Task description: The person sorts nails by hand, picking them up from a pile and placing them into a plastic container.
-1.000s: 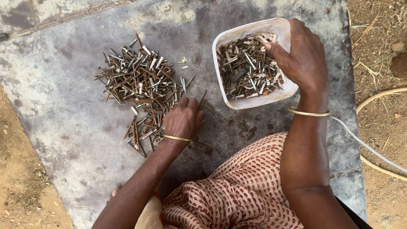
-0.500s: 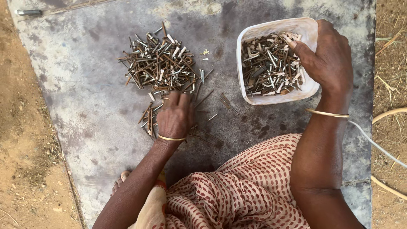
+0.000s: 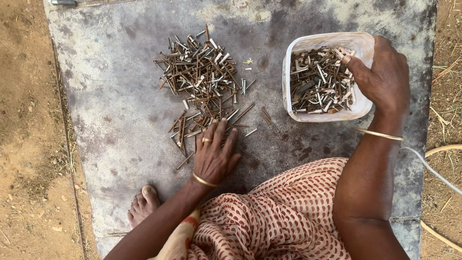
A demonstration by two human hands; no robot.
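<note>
Two hands in view | left hand [image 3: 215, 155] flat, fingers spread, resting on loose nails at near edge of nail pile [image 3: 202, 79] on grey slab [image 3: 110, 110] | right hand [image 3: 382, 77] grips rim of white plastic tub [image 3: 332, 42] holding nails, thumb inside.

One package shows: a white, rounded-rectangular plastic tub [image 3: 332, 77], open-topped and unlabelled, standing at the slab's upper right, no signs or screens.

Bare slab [image 3: 115, 120] left of nail pile [image 3: 202, 77], tub [image 3: 327, 77] blocking right, narrow gap between
</note>
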